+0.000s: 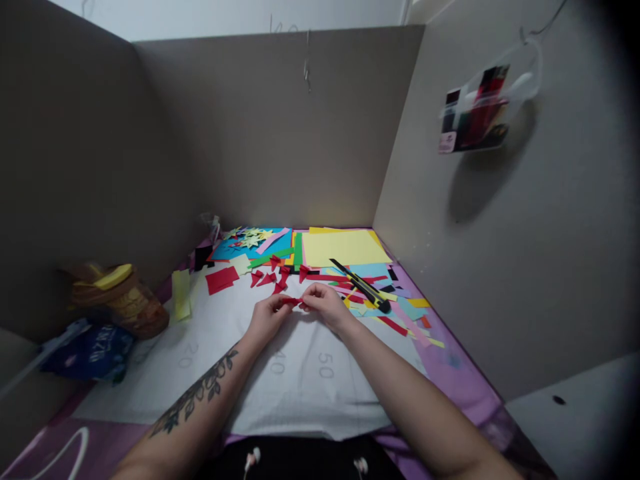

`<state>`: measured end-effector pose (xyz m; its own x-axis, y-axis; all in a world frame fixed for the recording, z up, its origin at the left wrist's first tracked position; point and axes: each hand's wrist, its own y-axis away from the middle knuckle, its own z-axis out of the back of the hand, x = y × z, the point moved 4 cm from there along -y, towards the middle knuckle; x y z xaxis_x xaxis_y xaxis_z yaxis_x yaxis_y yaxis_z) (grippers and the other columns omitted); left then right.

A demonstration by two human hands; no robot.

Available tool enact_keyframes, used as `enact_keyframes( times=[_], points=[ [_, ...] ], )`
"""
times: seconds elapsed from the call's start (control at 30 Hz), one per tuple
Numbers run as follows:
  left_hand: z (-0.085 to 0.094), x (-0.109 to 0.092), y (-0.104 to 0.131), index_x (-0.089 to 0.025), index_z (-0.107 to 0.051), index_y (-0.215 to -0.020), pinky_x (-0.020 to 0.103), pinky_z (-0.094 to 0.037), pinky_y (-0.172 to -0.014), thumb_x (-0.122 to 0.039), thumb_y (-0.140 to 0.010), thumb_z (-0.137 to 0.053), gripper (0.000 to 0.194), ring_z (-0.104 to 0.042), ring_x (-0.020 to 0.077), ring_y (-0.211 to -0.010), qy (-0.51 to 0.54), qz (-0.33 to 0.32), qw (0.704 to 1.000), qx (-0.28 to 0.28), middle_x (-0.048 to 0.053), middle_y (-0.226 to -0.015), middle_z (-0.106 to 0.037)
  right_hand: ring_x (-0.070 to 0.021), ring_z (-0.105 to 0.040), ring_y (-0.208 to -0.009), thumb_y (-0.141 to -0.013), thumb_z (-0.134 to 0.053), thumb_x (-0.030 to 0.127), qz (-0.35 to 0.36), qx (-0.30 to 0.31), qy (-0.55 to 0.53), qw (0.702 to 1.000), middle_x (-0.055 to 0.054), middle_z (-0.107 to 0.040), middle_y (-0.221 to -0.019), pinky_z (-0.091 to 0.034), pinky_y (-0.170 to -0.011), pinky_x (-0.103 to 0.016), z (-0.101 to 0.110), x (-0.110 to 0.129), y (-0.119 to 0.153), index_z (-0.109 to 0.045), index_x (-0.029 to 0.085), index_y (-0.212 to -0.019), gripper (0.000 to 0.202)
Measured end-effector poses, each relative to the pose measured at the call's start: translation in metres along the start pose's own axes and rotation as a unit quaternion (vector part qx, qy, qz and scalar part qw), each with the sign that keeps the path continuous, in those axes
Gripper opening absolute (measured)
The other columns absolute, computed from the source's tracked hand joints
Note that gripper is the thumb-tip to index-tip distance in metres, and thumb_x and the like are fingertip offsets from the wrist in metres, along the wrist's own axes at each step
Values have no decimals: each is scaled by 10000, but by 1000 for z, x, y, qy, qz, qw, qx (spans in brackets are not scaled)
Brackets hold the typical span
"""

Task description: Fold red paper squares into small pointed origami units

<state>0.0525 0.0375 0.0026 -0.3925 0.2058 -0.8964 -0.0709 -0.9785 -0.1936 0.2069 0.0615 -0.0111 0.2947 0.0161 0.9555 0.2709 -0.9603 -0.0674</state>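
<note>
Red paper (291, 302) beyond printed "50" (326, 366)

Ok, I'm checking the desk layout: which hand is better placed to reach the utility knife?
Probably the right hand. The utility knife lies to its right, farther from the left hand. Both hands hold a piece of red paper, though, so the right would first have to let go.

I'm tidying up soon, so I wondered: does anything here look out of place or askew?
Mainly the cutter: it lies slantwise among loose paper strips beyond the right hand, and its blade may be out. The strips are jumbled, unlike the flat yellow sheet behind. Nothing looks plainly spilled or damaged.
</note>
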Motion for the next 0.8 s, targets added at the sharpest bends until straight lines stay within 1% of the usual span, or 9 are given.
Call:
enact_keyframes(
  times=[0.13, 0.27, 0.4, 0.53, 0.63, 0.8],
  points=[
    [1, -3, 1, -150, -697, -850, 224, -462, -604, -250, -748, -553, 203, -619, 149, -659, -41, -10, 999, -2, 30, -741, -706, -100, -538, -509, -649, -655, 191, 26, 0, 35, 999, 36, -603, -568, -417, -523, -217, 1, 0, -1, -584, 170, -704, 92],
    [0, -7, 3, -166, -700, -846, 219, -461, -626, -249, -765, -546, 193, -621, 143, -674, -77, -38, 996, 13, 24, -781, -715, -115, -554, -556, -679, -603, 183, 42, 9, 141, 989, 31, -604, -611, -424, -543, -226, 2, -3, -1, -622, 171, -739, 64],
    [-2, -8, 4, -174, -680, -844, 214, -455, -637, -237, -775, -545, 164, -618, 133, -673, -93, -59, 994, 22, 14, -782, -707, -125, -561, -645, -722, -577, 174, 89, 4, 270, 959, 10, -634, -693, -418, -595, -230, -1, 3, 3, -654, 174, -739, 79],
    [-3, -6, 5, -168, -611, -799, 202, -432, -591, -247, -777, -551, 101, -593, 122, -639, -94, -66, 993, 19, -2, -717, -664, -128, -560, -686, -753, -555, 136, 149, 21, 358, 922, 8, -641, -722, -409, -635, -234, -8, 12, 9, -655, 184, -727, 114],
    [-3, -4, 6, -173, -573, -770, 198, -416, -571, -248, -780, -547, 80, -571, 114, -613, -105, -71, 992, 16, -15, -687, -637, -131, -562, -718, -767, -545, 111, 190, 24, 389, 901, 3, -640, -750, -409, -665, -238, -12, 16, 12, -651, 189, -727, 138],
    [-3, -6, 7, -183, -585, -798, 204, -424, -598, -227, -793, -525, 75, -578, 116, -633, -117, -89, 989, 17, -15, -727, -652, -133, -555, -719, -780, -533, 96, 218, 30, 408, 886, -4, -618, -745, -406, -668, -239, -11, 18, 12, -638, 189, -722, 151]
  ],
)
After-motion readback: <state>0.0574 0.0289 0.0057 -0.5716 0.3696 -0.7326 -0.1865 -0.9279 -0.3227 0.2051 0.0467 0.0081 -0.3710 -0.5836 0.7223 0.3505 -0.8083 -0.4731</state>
